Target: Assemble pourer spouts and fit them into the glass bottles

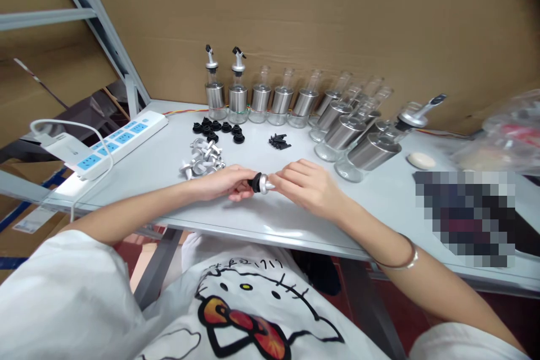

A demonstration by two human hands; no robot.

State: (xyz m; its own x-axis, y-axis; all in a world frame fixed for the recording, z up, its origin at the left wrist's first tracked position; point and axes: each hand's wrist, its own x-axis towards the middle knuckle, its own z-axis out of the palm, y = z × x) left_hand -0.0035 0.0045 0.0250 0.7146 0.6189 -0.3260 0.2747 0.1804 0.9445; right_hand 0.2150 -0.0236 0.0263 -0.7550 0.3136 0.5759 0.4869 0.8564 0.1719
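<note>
Near the table's front edge, both hands meet around one pourer spout. My left hand (233,181) pinches the black stopper (256,182) at its left end. My right hand (307,187) grips the silver spout (265,184) from the other side, its fingers hiding the tip. Silver spout pieces (203,158) lie in a pile just beyond my left hand. Behind them sit several black stoppers (215,127). A small heap of black spout flaps (279,142) lies past my right hand.
Glass bottles with steel sleeves (282,100) stand along the back and right; three carry pourers. A white power strip (126,140) with a plugged-in charger (70,149) lies at left. At right are an oval white object (421,160), a plastic bag (502,135) and a blurred-out item (468,219).
</note>
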